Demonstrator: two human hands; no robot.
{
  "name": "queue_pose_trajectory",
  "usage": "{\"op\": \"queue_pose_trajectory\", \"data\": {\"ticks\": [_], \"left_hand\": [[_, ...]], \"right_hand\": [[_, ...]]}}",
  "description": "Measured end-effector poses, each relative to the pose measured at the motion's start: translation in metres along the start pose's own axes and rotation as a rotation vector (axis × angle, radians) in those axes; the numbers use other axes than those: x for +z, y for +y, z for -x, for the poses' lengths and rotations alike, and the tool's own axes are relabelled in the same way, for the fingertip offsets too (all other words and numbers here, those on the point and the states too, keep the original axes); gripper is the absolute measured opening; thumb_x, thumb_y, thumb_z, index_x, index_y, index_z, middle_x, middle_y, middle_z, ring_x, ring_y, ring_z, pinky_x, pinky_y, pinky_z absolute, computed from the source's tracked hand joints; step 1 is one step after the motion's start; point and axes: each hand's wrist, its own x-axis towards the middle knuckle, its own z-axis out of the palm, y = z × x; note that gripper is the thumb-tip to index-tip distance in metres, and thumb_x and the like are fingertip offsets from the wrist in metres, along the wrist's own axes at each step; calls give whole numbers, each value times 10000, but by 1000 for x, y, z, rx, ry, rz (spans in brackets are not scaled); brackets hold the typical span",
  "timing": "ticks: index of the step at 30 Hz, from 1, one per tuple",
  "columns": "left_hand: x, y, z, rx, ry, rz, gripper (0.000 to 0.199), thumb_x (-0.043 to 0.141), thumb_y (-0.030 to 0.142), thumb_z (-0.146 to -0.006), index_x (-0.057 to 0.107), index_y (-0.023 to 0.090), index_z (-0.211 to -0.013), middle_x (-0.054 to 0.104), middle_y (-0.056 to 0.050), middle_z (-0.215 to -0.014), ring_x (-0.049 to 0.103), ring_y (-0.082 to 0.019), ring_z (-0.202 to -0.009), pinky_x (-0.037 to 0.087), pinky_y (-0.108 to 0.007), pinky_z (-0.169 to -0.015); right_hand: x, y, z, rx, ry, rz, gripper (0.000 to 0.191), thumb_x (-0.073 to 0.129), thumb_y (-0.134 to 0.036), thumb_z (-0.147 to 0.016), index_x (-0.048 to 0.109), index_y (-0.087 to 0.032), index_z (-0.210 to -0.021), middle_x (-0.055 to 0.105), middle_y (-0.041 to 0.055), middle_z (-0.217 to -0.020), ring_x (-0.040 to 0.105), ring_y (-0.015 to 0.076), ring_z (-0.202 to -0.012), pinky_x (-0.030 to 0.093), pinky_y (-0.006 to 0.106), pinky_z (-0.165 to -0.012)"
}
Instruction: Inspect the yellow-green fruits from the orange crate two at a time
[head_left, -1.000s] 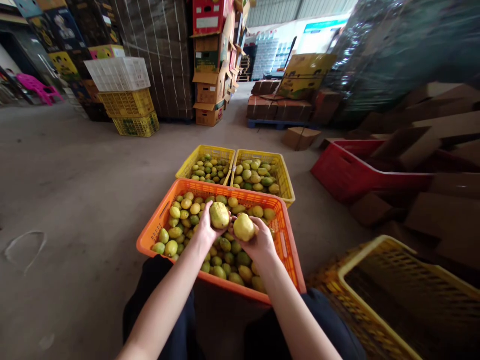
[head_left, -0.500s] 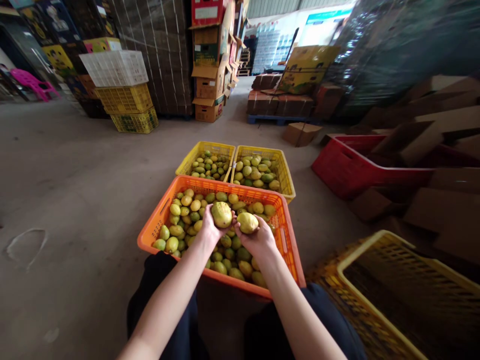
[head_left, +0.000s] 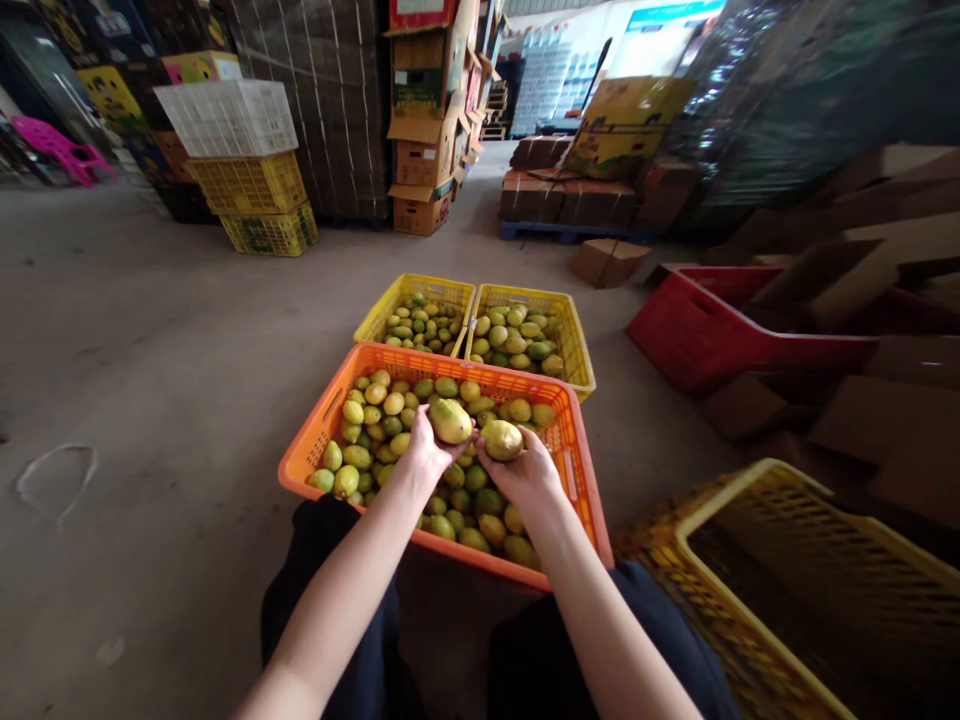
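Observation:
Over the orange crate (head_left: 592,500) full of yellow-green fruits, my left hand (head_left: 426,450) is closed around a yellow-green fruit (head_left: 450,421). Just to its right, my right hand (head_left: 531,472) holds a second, yellower fruit (head_left: 501,440). Both hands are close together, and the two fruits are slightly apart. More green and yellow fruits (head_left: 491,528) lie below my hands, some hidden by my arms. Behind the orange crate stand two yellow crates side by side, the left one (head_left: 371,315) and the right one (head_left: 581,345), both holding similar fruits.
An open yellow crate (head_left: 720,500) stands at the lower right, near a red crate (head_left: 675,325) and scattered cardboard. Stacked white and yellow crates (head_left: 247,185) are at the back left. A cardboard box (head_left: 609,262) sits on the floor ahead.
The fruit in my left hand has been turned and now lies more sideways. Both hands have shifted slightly right, and the whole view has moved a little.

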Motion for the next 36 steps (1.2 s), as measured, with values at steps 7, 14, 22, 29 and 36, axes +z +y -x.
{"op": "queue_pose_trajectory", "data": {"ticks": [7,14,22,29,36], "left_hand": [[-2,1,3,18,2,-6,320,386,405,-836,546,181,-1000,629,-89,-875,643,-251,-825,531,-391,-671],[-5,-16,13,77,-232,55,294,438,389,-806,619,164,-863,664,-62,-782,650,-245,-857,518,-375,-758],[-8,-22,17,70,-431,66,297,451,358,-793,658,162,-877,699,-74,-902,646,-250,-920,513,-379,-793],[-12,-21,13,173,-467,9,349,450,326,-781,664,146,-990,689,-73,-876,654,-218,-853,518,-324,-779],[-13,-24,9,174,-422,74,291,420,310,-817,660,150,-861,675,-64,-814,649,-202,-810,513,-306,-795]], "right_hand": [[-1,-2,2,29,-3,69,117,409,-219,-832,502,-202,-900,622,30,-731,616,168,-648,547,274,-489],[-4,0,3,-606,-204,490,188,645,-274,-706,607,-208,-878,649,-8,-878,602,169,-836,518,297,-741],[-8,3,1,-1039,-168,1021,475,661,-445,-725,590,-252,-1154,580,53,-1139,515,231,-1105,368,422,-1005],[-9,8,3,-1057,-377,1235,369,675,-488,-695,674,-263,-987,509,73,-1265,432,289,-1194,286,502,-1061],[-11,16,10,-1332,-517,1416,565,758,-458,-604,588,-244,-1098,579,107,-1185,408,340,-1195,304,561,-1034]]}}
